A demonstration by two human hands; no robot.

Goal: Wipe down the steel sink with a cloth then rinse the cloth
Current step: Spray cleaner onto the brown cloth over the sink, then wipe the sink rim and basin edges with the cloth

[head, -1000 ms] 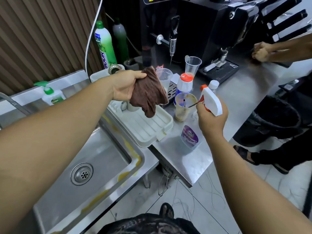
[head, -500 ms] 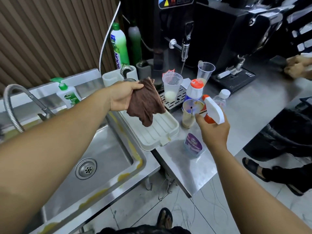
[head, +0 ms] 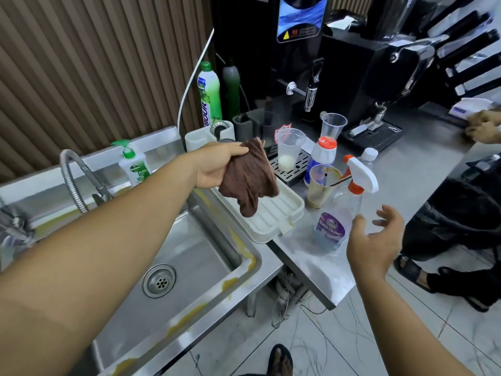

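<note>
The brown cloth [head: 249, 177] hangs bunched from the person's left hand [head: 217, 166]. Its fingers [head: 233, 152] are curled over the cloth's top edge and grip it. The cloth's long axis runs roughly up and down, with the gathered top at the hand and a narrow lower corner pointing down at the white ribbed tray [head: 282, 213]. It is held in the air above that tray, just to the right of the steel sink [head: 189, 256], not over the basin itself.

The sink's drain [head: 159, 280] sits in the basin floor, and yellow smears [head: 248, 260] line the rim on the near and right sides. A flexible metal faucet [head: 71, 177] arches at the sink's far left, with a green-topped soap bottle [head: 134, 166] beside it.

The right hand [head: 376, 242] is at the desk's near edge with its fingers spread and loose, holding nothing. Its thumb lies just beside a clear spray bottle [head: 333, 226] standing on the desk [head: 406, 172]; whether they touch is hard to tell. Behind the bottle stand a stained plastic cup [head: 322, 185] and a clear cup [head: 288, 150] with a little white liquid in it.
</note>
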